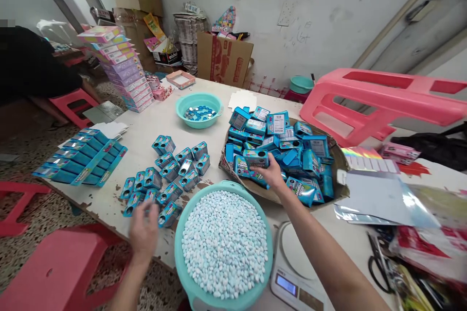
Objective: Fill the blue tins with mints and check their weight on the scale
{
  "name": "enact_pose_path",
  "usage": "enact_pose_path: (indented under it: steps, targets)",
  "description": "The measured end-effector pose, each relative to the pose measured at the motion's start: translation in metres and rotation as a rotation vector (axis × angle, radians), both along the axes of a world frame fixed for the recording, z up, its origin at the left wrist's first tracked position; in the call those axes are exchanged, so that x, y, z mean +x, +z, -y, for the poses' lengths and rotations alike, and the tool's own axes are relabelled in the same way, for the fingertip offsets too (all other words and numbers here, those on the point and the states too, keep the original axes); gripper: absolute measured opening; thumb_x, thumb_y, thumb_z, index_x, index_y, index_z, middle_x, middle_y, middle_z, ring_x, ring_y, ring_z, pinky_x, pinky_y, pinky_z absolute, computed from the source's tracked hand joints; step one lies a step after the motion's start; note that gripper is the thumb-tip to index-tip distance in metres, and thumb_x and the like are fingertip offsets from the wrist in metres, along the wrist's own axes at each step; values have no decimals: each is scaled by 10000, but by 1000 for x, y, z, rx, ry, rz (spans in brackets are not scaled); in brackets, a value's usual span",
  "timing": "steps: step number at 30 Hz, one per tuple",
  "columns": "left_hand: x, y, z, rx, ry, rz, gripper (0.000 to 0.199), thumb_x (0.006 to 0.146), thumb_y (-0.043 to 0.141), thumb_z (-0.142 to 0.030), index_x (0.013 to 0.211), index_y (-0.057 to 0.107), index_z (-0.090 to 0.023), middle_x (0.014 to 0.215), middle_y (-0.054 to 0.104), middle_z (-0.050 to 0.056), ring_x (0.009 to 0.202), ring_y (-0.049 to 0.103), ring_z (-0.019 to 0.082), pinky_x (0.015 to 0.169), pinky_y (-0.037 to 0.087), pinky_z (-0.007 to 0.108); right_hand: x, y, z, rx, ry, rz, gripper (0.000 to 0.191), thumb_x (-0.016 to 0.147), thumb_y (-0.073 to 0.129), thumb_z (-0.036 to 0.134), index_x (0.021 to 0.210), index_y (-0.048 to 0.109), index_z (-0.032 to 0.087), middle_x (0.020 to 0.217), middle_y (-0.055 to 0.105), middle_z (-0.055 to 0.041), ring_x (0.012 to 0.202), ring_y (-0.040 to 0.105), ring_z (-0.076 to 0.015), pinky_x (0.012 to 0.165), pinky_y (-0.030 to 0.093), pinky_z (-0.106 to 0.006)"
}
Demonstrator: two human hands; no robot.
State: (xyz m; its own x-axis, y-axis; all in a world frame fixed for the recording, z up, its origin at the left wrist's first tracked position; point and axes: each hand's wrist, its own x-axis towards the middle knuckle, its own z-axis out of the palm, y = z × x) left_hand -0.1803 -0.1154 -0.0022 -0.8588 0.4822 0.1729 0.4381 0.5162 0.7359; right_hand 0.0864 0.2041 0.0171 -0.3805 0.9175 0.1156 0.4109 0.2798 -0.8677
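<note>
My right hand (270,173) is closed on a small blue box (255,157) with a round dark hole in its side. It holds this box at the near left part of a shallow cardboard tray (339,189), heaped with similar blue boxes (279,124). Blurred by motion, my left hand (143,228) hovers at the near edge of a group of small blue boxes (170,193) standing on the table. Its fingers look apart, with no object visible in them. Between my arms sits a turquoise basin (178,248) full of pale blue and white pellets (224,243).
A digital scale (297,272) lies right of the basin. Behind are a smaller turquoise bowl (199,97) with blue-and-silver pieces and a tall stack of pink boxes (126,70). Joined blue boxes (82,158) lie left. An overturned pink stool (328,92) and scissors (381,262) are right.
</note>
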Motion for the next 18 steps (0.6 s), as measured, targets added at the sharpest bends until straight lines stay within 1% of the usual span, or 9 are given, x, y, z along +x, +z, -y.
enact_pose_path:
  steps: [2, 3, 4, 5, 8, 11, 13, 16, 18]
  targets:
    - [58, -3, -13, 39, -370, 84, 293, 840, 480, -428, 1078, 580, -289, 1103, 606, 68, 1089, 543, 274, 997, 390, 414, 20, 8, 32, -118, -30, -226, 542, 617, 769, 421, 1040, 508, 204, 990, 661, -45, 899, 625, -231, 786, 511, -380]
    - [82, -6, -20, 33, -526, 117, 299, 820, 526, -418, 1098, 587, -326, 1157, 595, 59, 1136, 516, 283, 1031, 357, 413, 29, 11, 48, -189, -52, -314, 546, 619, 774, 417, 1050, 515, 204, 1010, 662, -57, 914, 627, -235, 802, 511, -390]
    - [102, -11, -28, -2, -626, 135, 333, 803, 560, -414, 1128, 584, -346, 1230, 562, 58, 1198, 467, 295, 1064, 310, 416, 39, 14, 63, -258, -74, -376, 543, 638, 763, 424, 1072, 517, 210, 1034, 661, -65, 933, 628, -238, 816, 510, -396]
    - [117, -17, -36, -39, -651, 142, 366, 790, 580, -419, 1148, 581, -345, 1277, 528, 70, 1246, 415, 308, 1084, 267, 425, 49, 16, 77, -326, -88, -429, 532, 670, 740, 438, 1098, 514, 219, 1062, 657, -71, 954, 628, -241, 824, 510, -401]
    - [139, -34, -57, -180, -548, 86, 468, 788, 563, -467, 1198, 564, -241, 1298, 467, 150, 1288, 319, 354, 1083, 199, 492, 86, 17, 112, -497, -126, -524, 464, 771, 625, 518, 1134, 516, 250, 1115, 649, -69, 993, 626, -247, 822, 519, -408]
    - [150, -42, -71, -275, -507, 42, 524, 801, 522, -509, 1201, 553, -170, 1208, 468, 178, 1193, 385, 352, 1011, 281, 502, 124, 15, 142, -638, -148, -472, 483, 808, 490, 635, 1056, 571, 228, 1033, 677, -92, 905, 654, -267, 744, 543, -417]
    - [158, -41, -78, -278, -502, 67, 454, 790, 540, -506, 1107, 601, -186, 1118, 493, 154, 1114, 436, 324, 966, 332, 458, 137, 16, 162, -708, -63, -421, 525, 804, 483, 647, 1101, 559, 220, 1028, 677, -100, 880, 658, -275, 717, 547, -423]
    - [169, -33, -84, -218, -465, 178, 265, 772, 574, -449, 876, 634, -212, 959, 532, 101, 1012, 496, 282, 920, 360, 399, 126, 21, 192, -677, 120, -376, 535, 799, 560, 566, 1228, 480, 257, 1172, 619, -69, 1011, 615, -262, 806, 527, -405]
    - [173, -25, -86, -150, -402, 389, 192, 763, 581, -400, 759, 596, -208, 847, 544, 69, 951, 525, 260, 875, 378, 369, 102, 22, 211, -589, 167, -311, 488, 824, 542, 530, 1232, 480, 269, 1221, 585, -47, 1083, 573, -246, 888, 490, -398]
